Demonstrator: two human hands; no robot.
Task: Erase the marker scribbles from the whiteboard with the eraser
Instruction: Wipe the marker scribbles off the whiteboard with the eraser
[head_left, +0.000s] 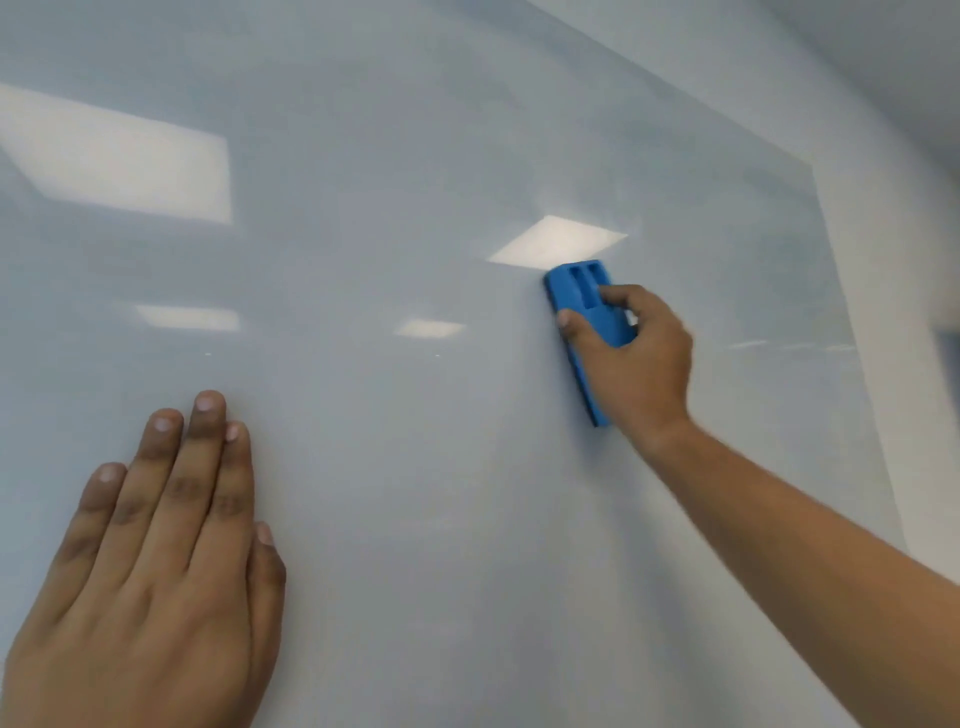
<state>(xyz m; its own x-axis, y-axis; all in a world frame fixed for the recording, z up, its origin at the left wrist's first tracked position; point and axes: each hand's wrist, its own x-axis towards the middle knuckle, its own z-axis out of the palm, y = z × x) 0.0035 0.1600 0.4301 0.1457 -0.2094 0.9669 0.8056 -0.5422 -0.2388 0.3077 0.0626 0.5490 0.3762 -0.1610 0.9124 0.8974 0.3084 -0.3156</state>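
Note:
A glossy whiteboard (395, 156) fills almost the whole view, and I see no marker scribbles on it. My right hand (636, 358) grips a blue eraser (576, 291) and presses it flat against the board at centre right, its long side running up and down. The lower part of the eraser is hidden behind my fingers and palm. My left hand (156, 561) lies flat on the board at the lower left, fingers together and extended, holding nothing.
The board's right edge (852, 332) meets a pale wall strip (904, 260) at the far right. Bright ceiling-light reflections (558, 241) show on the board above the eraser and at the upper left.

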